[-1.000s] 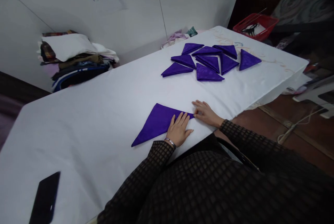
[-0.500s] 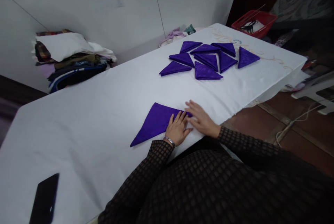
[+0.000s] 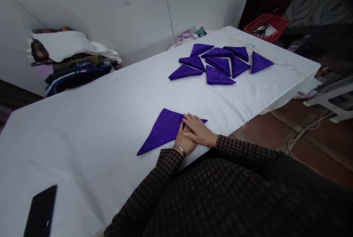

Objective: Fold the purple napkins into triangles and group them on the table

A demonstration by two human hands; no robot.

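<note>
A purple cloth napkin [image 3: 162, 130], folded into a triangle, lies flat on the white tablecloth [image 3: 104, 126] in front of me. On the napkin's right part rests my left hand [image 3: 184, 142], open, with a bracelet at its wrist. My right hand [image 3: 200, 131] lies flat across the back of the left hand, its fingers stretched out, so the left fingers are partly hidden. One pointed corner of the napkin sticks out to the right, beyond the hands.
Several folded purple triangles [image 3: 219, 77] are grouped toward the far side of the table. A pile of clothes [image 3: 79, 64] is against the wall at left. A black phone [image 3: 41, 211] lies near left. Behind the far right end is a red basket [image 3: 278, 29].
My right hand has moved left from the napkin's right corner onto my left hand. That corner is now uncovered. The left hand and napkin stay in place.
</note>
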